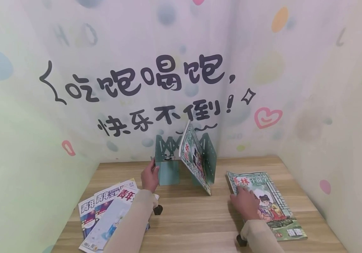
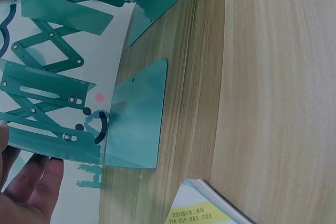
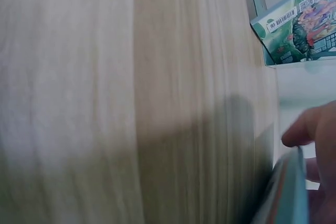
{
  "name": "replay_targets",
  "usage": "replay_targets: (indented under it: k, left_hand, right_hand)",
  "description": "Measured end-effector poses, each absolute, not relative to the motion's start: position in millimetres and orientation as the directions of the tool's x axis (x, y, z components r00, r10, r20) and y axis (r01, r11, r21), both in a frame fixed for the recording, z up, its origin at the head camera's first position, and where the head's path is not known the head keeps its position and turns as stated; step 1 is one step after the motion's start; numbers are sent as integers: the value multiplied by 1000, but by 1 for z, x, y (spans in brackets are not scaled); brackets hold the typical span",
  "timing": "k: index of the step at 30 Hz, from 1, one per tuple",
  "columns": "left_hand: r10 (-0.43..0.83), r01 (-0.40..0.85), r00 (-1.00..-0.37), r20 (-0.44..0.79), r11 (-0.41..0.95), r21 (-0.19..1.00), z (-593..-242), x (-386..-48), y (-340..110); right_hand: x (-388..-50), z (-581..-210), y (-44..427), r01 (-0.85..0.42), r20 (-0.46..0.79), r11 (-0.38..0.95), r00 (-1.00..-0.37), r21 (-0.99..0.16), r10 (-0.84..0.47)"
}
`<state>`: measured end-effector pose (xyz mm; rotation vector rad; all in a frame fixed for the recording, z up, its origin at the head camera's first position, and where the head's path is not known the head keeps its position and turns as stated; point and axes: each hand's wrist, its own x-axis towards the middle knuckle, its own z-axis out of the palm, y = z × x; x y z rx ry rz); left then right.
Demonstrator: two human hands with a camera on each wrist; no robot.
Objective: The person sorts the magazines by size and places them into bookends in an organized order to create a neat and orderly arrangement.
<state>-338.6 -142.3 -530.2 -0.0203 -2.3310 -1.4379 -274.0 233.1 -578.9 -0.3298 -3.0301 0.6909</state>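
Note:
A green metal book stand (image 1: 169,174) (image 2: 137,119) with a folding lattice stands at the table's back. My left hand (image 1: 150,178) (image 2: 37,187) grips its left side panel, fingers curled at the edge. One illustrated magazine (image 1: 195,158) (image 3: 310,24) leans upright and tilted inside, towards the stand's right panel. On the right of the table lies a similar green magazine (image 1: 275,207) (image 3: 286,192). My right hand (image 1: 246,203) (image 3: 323,145) holds that one by its left edge, thumb at the edge; the fingertips are partly hidden.
Several overlapping magazines (image 1: 105,225) (image 2: 202,208) lie at the table's left, partly behind my left sleeve. The wooden table (image 1: 196,221) meets a wall (image 1: 130,42) with large black lettering behind the stand, and walls rise on both sides.

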Motion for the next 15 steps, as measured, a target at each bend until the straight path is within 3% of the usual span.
replay_targets:
  k: [15]
  left_hand:
    - [-205, 213, -918, 341, 469, 857, -531, -340, -142]
  right_hand:
    - [-269, -581, 231, 119, 124, 890, -974, -441, 192]
